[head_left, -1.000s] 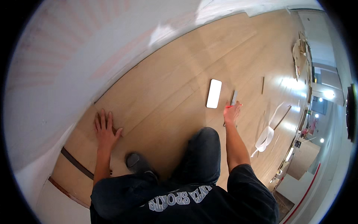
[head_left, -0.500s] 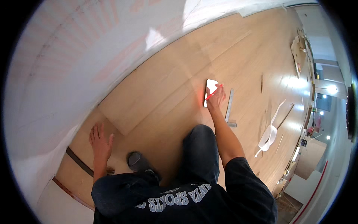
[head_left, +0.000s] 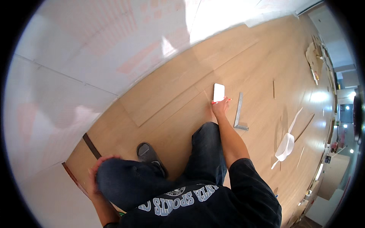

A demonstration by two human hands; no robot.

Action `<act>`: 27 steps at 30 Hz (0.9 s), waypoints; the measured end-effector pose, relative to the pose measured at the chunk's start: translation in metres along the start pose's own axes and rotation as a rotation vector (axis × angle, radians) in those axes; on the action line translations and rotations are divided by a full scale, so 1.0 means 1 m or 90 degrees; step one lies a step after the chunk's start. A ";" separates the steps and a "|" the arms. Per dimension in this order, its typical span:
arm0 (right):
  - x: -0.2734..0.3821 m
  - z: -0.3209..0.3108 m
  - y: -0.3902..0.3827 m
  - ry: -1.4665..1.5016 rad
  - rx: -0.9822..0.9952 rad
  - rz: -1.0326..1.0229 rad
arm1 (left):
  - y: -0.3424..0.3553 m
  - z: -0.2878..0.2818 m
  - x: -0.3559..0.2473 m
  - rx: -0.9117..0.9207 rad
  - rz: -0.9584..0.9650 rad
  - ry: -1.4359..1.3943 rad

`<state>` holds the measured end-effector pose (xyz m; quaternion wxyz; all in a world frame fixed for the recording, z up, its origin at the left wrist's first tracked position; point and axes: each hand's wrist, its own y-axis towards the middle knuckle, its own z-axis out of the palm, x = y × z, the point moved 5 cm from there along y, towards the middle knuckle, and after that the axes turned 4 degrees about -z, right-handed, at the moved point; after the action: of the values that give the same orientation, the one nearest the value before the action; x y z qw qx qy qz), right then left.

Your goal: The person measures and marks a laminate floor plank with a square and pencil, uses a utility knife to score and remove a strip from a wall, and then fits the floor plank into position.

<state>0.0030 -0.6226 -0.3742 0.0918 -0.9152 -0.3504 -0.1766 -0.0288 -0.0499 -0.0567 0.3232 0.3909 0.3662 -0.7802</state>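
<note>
Floor (head_left: 178, 108): wood-look planks, seams running obliquely from your near left to far right. Wall (head_left: 76, 68): pale, pinkish marks, bordering the planks on the left and far side.

Knee (head_left: 121, 178), your left: dark trousers, bent, raised at the lower left. White strip (head_left: 285, 147): looped, on the planks well to the right.

Metal square (head_left: 239, 110): flat on the planks, just right of your right forearm; long blade pointing away from you, leaning slightly right, short leg turned rightward at the near end.

Right hand (head_left: 219, 109): arm extended forward, forearm slanting up and leftward, fingers at the near end of the phone. Grip closed on the pencil; whether it also grasps the phone, you cannot tell here. Left hand (head_left: 94, 173): curled around the outer side of your left knee, blurred — finger closure cannot be told.

Phone (head_left: 219, 91): bright white face upward, left of the square's blade; long axis pointing nearly straight away from you, near end covered by your hand.

Red pencil (head_left: 216, 102): in your right hand — long axis crosswise to the phone, right end slightly farther from you.
</note>
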 end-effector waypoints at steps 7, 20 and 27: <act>0.113 -0.127 -0.098 0.573 0.096 -0.148 | 0.006 0.094 -0.065 -0.033 0.082 0.297; 0.243 -0.348 -0.272 0.712 0.193 -0.490 | 0.057 0.199 -0.033 0.117 0.127 -0.257; 0.247 -0.316 -0.267 0.743 0.366 -0.404 | 0.050 0.192 -0.025 0.122 0.157 -0.230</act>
<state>-0.0875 -0.3675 0.0248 0.4454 -0.4655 -0.5258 -0.5554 -0.0486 -0.2290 0.0308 0.4380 0.3155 0.1762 -0.8232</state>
